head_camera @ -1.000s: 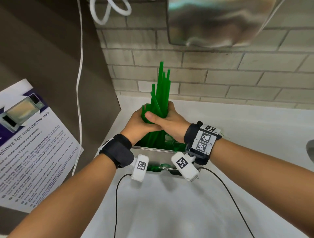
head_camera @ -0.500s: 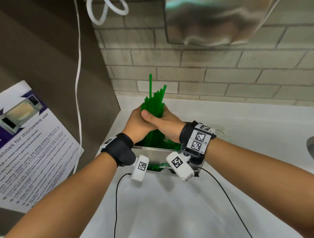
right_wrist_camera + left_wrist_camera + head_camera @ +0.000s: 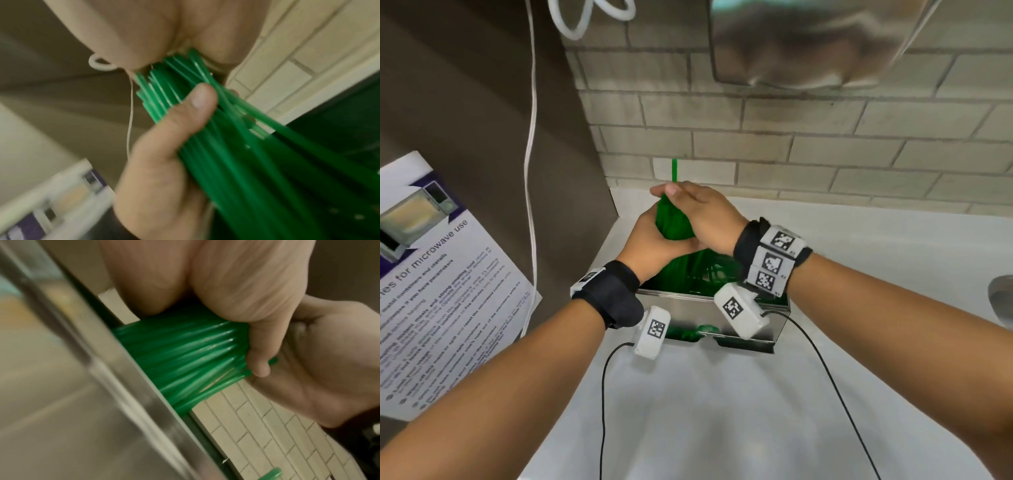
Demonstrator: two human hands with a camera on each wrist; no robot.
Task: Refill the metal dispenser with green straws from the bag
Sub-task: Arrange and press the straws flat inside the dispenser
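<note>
The green straws are gripped low by the left hand and pressed on top by the right hand. They have been pushed further down into the metal dispenser, so less is sticking out.

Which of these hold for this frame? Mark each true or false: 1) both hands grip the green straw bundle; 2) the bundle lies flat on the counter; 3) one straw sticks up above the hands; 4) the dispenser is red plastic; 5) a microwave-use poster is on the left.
1) True: the left hand and right hand both grip the green straw bundle.
2) False: it stands roughly upright, its lower ends inside the metal dispenser.
3) True: a single straw pokes up above the hands.
4) False: the dispenser is shiny metal.
5) True: the poster is on the left.
</note>
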